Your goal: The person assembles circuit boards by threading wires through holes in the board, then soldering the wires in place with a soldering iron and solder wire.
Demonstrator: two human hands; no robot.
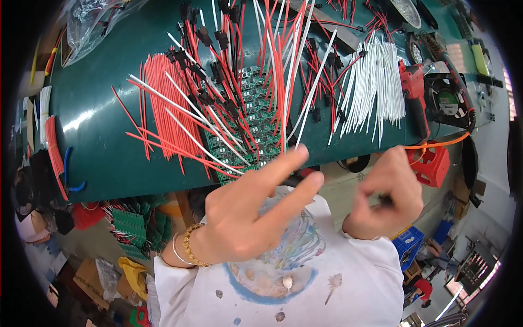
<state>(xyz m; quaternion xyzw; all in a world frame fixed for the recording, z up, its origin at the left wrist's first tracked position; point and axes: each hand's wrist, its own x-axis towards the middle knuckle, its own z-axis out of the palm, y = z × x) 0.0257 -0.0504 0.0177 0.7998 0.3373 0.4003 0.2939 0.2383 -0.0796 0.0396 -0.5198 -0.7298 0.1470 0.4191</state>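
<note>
My left hand point(253, 204) is over the near edge of the green table, its index finger and thumb stretched apart with nothing visible between them. Just beyond it lies a panel of green circuit boards point(256, 109), from which red and white wires rise, many with black plug connectors point(204, 37). My right hand point(389, 193) hangs just off the table edge, to the right of the boards. Its fingers are curled into a ring, slightly blurred; whatever they hold, if anything, is hidden.
Loose red wires point(171, 103) lie left of the boards; white wires point(376, 87) lie right. Farther right are a red soldering gun point(415, 98), a small black fan point(448, 101) and an orange cable point(447, 143). Wired green boards point(131, 226) are stacked below the table, and a red stool point(433, 166) stands at right.
</note>
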